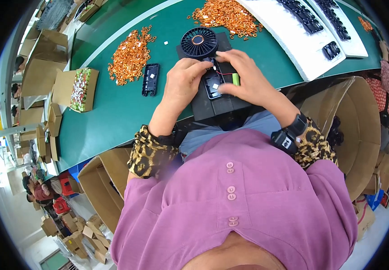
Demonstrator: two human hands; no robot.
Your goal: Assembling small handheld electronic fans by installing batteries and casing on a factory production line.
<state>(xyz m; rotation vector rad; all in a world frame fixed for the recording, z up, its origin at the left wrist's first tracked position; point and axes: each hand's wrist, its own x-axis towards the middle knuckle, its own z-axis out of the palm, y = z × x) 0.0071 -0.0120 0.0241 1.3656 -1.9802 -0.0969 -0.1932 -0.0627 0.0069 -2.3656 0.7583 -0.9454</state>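
Observation:
A small black handheld fan (198, 43) lies on a black pad (199, 109), its round grille away from me. Its handle casing (213, 85) is open, showing a small white piece inside. A thin red wire runs toward a green cylindrical battery (235, 79) beside the casing. My left hand (184, 80) is closed at the fan's neck, thumb and forefinger together on it. My right hand (250, 80) arches over the battery side, thumb and forefinger spread apart near the casing. Left of my left hand lies a separate black handle shell (150, 80) with a white piece in it.
Orange ring-like parts lie in a left pile (131, 54) and a far pile (228, 17) on the green table (100, 121). White foam trays (293, 45) at right hold black parts. Cardboard boxes (352, 117) stand by the table's near edge; an open carton (84, 90) is at left.

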